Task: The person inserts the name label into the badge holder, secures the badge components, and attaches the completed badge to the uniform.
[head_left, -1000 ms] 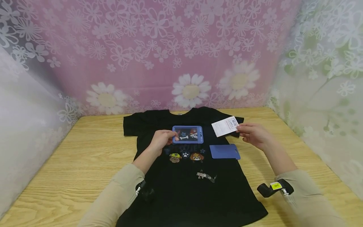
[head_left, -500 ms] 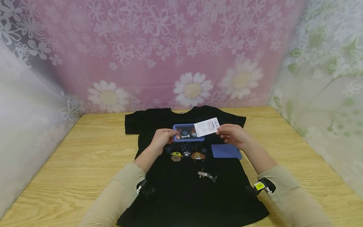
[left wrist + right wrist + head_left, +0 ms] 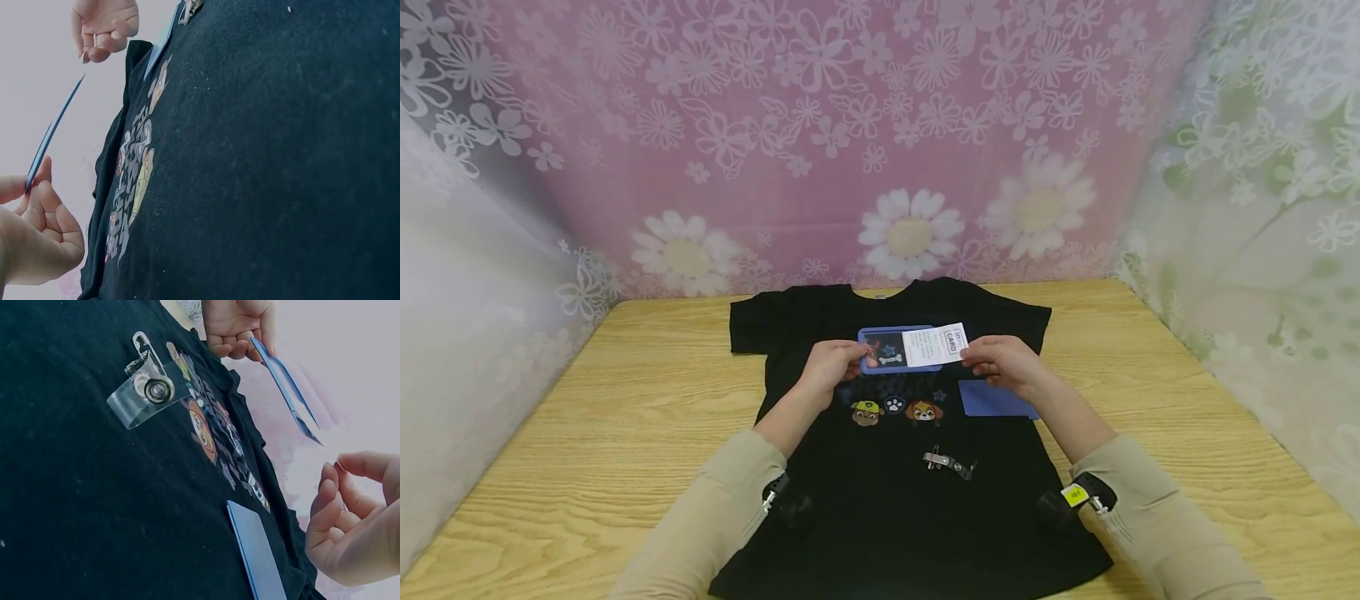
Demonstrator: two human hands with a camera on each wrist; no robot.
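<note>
My left hand (image 3: 831, 368) pinches the left end of a blue badge holder frame (image 3: 891, 372), its clear window showing the shirt print behind it. Between the thumb and fingers of my right hand (image 3: 1009, 363) is the right end of a white card (image 3: 925, 347) printed "CARD". The card overlaps the right half of the frame in the head view. Seen edge-on in the left wrist view, the frame (image 3: 56, 128) is held up off the shirt. A flat blue cover (image 3: 996, 399) lies below my right hand, partly hidden by that wrist.
A black T-shirt (image 3: 880, 517) with cartoon dog prints is spread over the wooden table (image 3: 625, 433). On it lies a clear strap clip (image 3: 140, 394) with a snap and a safety pin. Flowered curtains (image 3: 775, 150) stand behind and at both sides.
My right hand has brought the card leftward and down from beside the frame to over its right half, turning it more level. The left hand and frame have barely moved.
</note>
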